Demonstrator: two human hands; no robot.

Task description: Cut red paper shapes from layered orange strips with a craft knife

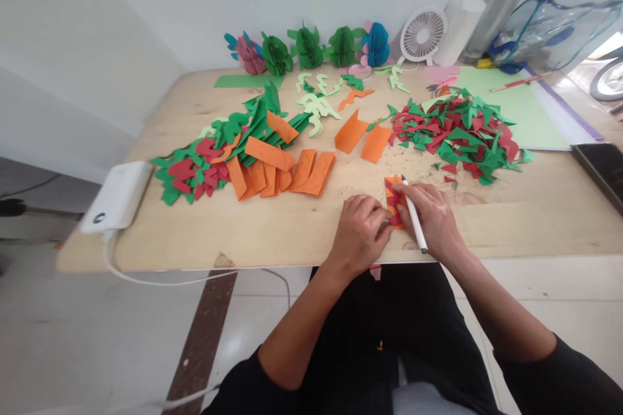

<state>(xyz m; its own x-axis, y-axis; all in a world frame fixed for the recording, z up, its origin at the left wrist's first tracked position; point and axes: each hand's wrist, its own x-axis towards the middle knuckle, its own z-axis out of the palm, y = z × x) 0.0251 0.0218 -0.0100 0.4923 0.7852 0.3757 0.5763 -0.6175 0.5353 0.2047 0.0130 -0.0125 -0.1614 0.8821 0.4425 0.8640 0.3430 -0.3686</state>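
My right hand (432, 215) is closed around a white marker pen (413, 215), whose dark ends point away from me and back toward the table edge. Its fingertips also rest on a small orange paper piece (390, 183), which lies near the front edge with a wavy red paper cutout (395, 200) on top. From the other side, my left hand (361, 230) has its fingers curled and pressed at the edge of the red cutout and orange paper. The fingers hide part of both.
Folded orange papers (311, 172) and green and red cutouts (214, 159) lie left. A heap of paper scraps (462, 133) is right. Behind stand honeycomb paper figures (309, 48) and a white fan (423, 35). A power bank (119, 194) and a phone (603, 168) lie at the sides.
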